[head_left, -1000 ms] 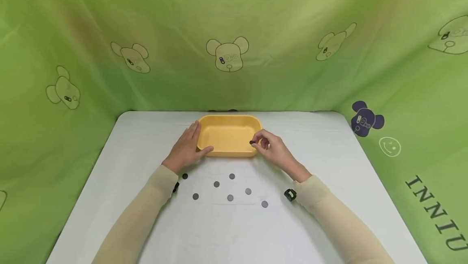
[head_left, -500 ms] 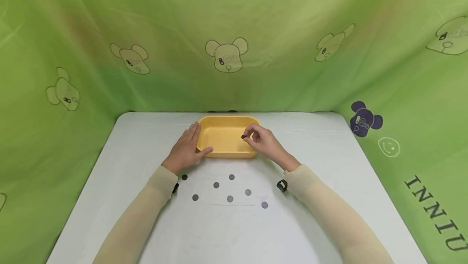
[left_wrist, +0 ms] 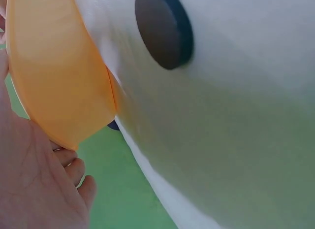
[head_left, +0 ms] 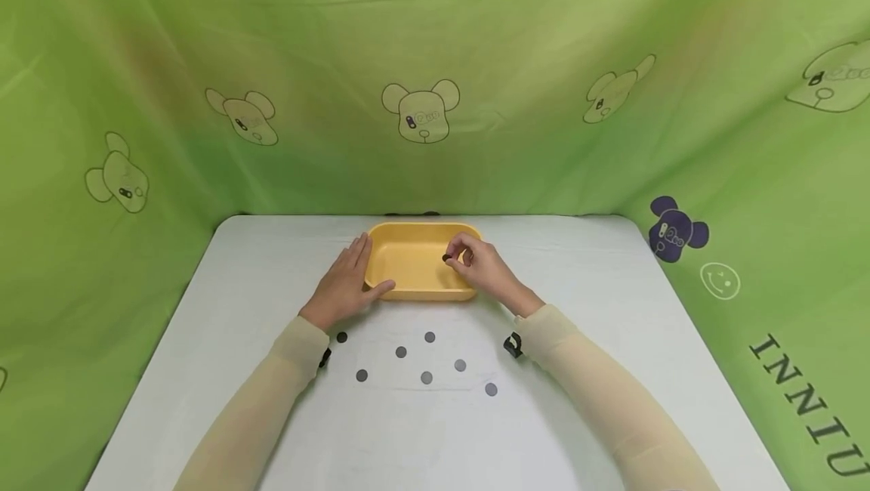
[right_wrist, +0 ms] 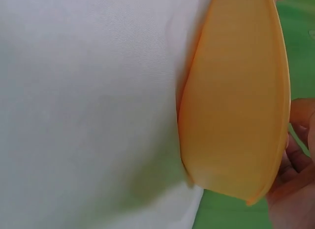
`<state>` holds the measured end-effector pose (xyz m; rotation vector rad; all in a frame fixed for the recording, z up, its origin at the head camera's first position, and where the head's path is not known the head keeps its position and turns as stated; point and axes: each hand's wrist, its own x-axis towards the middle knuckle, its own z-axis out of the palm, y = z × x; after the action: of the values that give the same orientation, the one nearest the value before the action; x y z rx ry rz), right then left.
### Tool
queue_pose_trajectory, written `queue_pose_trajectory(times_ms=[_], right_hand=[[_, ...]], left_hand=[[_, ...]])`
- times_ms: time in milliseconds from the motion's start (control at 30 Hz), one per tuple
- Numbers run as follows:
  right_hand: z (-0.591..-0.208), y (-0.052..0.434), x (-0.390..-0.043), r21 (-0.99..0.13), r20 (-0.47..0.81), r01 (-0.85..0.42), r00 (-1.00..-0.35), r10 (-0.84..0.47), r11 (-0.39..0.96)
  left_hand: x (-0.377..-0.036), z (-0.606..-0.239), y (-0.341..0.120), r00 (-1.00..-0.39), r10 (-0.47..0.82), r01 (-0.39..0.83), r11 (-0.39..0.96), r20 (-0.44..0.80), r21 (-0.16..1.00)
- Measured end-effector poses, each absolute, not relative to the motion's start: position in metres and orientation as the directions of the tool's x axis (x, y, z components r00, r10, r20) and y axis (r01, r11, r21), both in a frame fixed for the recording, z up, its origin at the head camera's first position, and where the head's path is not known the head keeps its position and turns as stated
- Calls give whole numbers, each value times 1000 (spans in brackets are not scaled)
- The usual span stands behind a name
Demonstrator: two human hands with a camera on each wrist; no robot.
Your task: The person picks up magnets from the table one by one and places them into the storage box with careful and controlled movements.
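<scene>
In the head view a yellow rectangular tub [head_left: 418, 295] stands toward the back of the white table. My left hand [head_left: 342, 285] rests against its left end, fingers straight along the side and thumb at the front rim. Over the right part of the tub, my right hand [head_left: 484, 270] pinches a small black disc [head_left: 446, 257] between thumb and fingertips. The right wrist view shows the tub's outer wall [right_wrist: 231, 101] and part of the right hand [right_wrist: 295, 189]; the disc is hidden there.
Several dark round discs [head_left: 427, 378] lie scattered on the table [head_left: 381, 438] in front of the tub. One black disc [left_wrist: 165, 29] is large in the left wrist view, near the left cuff. A green printed curtain [head_left: 326, 166] encloses the back and sides.
My right hand has moved left from the tub's right rim to farther over its inside, still pinching the disc. The left hand has stayed at the tub's left end.
</scene>
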<state>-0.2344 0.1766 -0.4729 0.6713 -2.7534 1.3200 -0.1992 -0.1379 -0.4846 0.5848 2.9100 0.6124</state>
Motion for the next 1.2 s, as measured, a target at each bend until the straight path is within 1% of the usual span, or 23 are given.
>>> queue_pose_trajectory(times_ms=[233, 433, 700, 967, 1200], right_hand=[[-475, 169, -241, -738, 168, -373, -909, -382, 562], [-477, 162, -245, -733, 120, -341, -917, -381, 589], [-479, 154, -249, -672, 88, -337, -920, -381, 659], [-479, 146, -256, -665, 45, -303, -929, -368, 682], [-479, 146, -259, -642, 20, -308, -922, -386, 703]], left_hand=[[-199, -485, -137, -922, 386, 339, 849, -39, 404], [-199, -485, -136, -921, 387, 335, 847, -46, 412], [-197, -482, -137, -924, 379, 325, 855, -58, 404], [-196, -482, -138, -925, 376, 321, 855, -61, 407], [-197, -482, -136, -924, 379, 325, 854, -58, 407]])
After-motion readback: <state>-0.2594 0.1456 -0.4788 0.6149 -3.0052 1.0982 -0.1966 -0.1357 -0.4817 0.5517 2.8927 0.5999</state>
